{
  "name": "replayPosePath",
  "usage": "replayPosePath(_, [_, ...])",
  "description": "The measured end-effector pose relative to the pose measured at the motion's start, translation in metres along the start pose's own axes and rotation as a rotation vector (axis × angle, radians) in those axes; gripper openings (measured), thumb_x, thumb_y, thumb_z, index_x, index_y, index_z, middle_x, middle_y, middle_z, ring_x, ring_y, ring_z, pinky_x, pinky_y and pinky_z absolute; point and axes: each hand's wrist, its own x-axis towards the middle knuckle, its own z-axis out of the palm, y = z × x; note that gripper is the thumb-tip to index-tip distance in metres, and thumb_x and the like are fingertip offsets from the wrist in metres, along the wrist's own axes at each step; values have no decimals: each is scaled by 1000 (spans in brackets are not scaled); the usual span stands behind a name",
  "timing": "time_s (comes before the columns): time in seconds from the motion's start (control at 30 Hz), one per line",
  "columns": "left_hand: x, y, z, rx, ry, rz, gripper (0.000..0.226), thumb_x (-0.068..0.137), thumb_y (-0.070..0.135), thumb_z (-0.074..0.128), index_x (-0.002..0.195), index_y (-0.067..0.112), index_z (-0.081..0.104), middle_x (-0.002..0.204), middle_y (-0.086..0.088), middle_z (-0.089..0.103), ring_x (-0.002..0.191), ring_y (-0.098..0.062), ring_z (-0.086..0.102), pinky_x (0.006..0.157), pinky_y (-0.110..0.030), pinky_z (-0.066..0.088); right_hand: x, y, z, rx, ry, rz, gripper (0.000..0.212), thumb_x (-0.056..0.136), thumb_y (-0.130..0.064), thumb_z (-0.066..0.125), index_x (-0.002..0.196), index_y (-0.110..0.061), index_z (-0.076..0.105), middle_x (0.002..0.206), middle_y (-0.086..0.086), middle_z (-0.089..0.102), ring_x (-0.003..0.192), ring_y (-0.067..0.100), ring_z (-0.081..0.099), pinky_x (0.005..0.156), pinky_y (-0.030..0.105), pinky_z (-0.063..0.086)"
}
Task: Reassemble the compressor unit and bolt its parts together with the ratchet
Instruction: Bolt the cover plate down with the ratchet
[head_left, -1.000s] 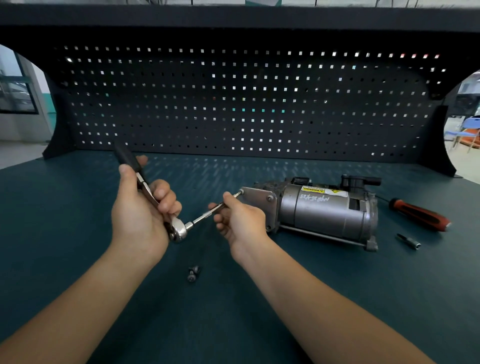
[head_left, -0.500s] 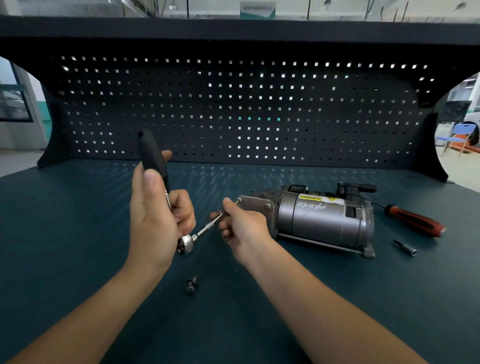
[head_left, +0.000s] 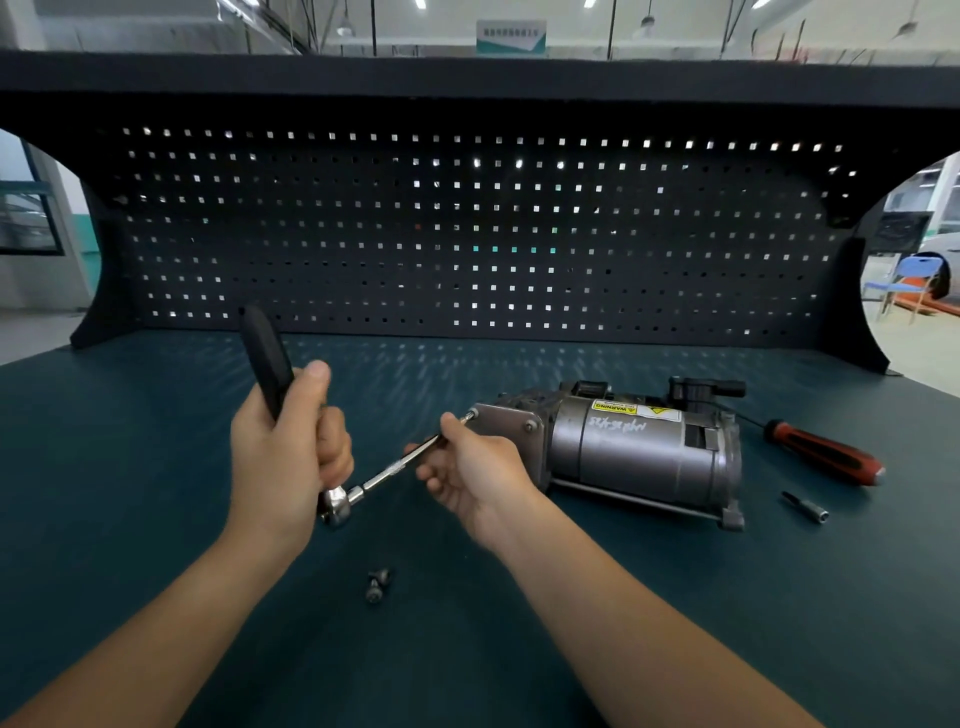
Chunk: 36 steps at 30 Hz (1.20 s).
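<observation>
left hand (head_left: 283, 457) gripping ratchet (head_left: 270, 364), compressor (head_left: 634, 452)

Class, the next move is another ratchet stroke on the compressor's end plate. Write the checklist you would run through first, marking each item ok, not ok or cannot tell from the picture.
1. Left hand grips the ratchet firmly by its handle: ok.
2. Right hand pinches the extension bar to steady it: ok.
3. Bar's tip seated squarely on the fastener at the end plate corner: cannot tell, too small.
4. Compressor lies on its side, resting on the bench: ok.
5. Two spare bolts lie close by: ok.
6. Screwdriver and loose bit lie beyond the compressor, away from the handle's swing: ok.
</observation>
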Motion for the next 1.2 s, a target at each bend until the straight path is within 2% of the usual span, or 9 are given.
replayPosePath(0.2, [-7,4,6,74,-104,134,43,95,10,47,56,26,39,36,9,30,30,-4,24,35,-13,24,-1,1,3,82,-2,-1,26,99,-22,43,84,-4,53,49,2,64,33,6,51,36,14,39])
replayPosePath(0.33, [-34,-7,13,809,-602,704,9,78,26,54,77,21,46,54,4,53,40,-5,43,40,-11,30,1,2,2,97,2,3,37,101,-24,39,73,-5,54,55,5,61,35,8,50,45,21,41])
replayPosePath(0.4, [-41,-15,18,814,-737,655,7,77,31,52,77,24,52,55,6,53,44,-7,44,42,-12,27,2,3,-1,75,36,-25,38,100,-22,42,67,-6,53,52,4,58,34,8,47,42,18,38])
replayPosePath(0.5, [-36,-7,22,427,-379,383,16,75,37,59,60,33,54,50,12,50,41,4,40,45,-6,32,1,3,-4,84,21,-39,32,96,-17,48,66,-8,53,55,5,59,44,12,50,52,21,42])
replayPosePath(0.6, [-20,0,12,76,-126,132,33,80,31,56,48,29,47,35,7,33,31,-3,28,35,-13,28,-2,0,0,56,-5,-27,25,96,-16,47,75,-6,55,50,1,63,35,7,49,39,16,40])
replayPosePath(0.7, [-8,0,4,-26,-39,27,43,90,27,52,51,23,33,36,11,26,30,-6,18,35,-15,17,-2,-1,2,104,-18,-28,18,96,-12,46,81,-3,54,55,5,64,35,8,51,38,15,40])
replayPosePath(0.8, [-6,-4,3,-80,-1,-27,43,97,21,41,59,15,24,35,10,23,29,-5,17,36,-14,18,-1,1,1,108,-13,-36,18,96,-10,47,80,-3,54,50,4,64,35,7,51,38,15,41])
replayPosePath(1.03, [-5,-6,5,-150,26,-120,43,98,24,39,60,16,21,34,10,21,28,-5,17,35,-14,16,-1,4,0,146,9,-62,18,94,-8,48,77,-4,52,51,6,63,34,8,49,37,15,40])
replayPosePath(1.2, [1,-5,3,-330,182,-352,42,96,30,46,59,19,29,38,10,21,29,-5,18,32,-16,20,-1,4,-1,170,22,-66,18,94,-9,50,77,-5,53,52,6,63,34,7,50,37,15,41])
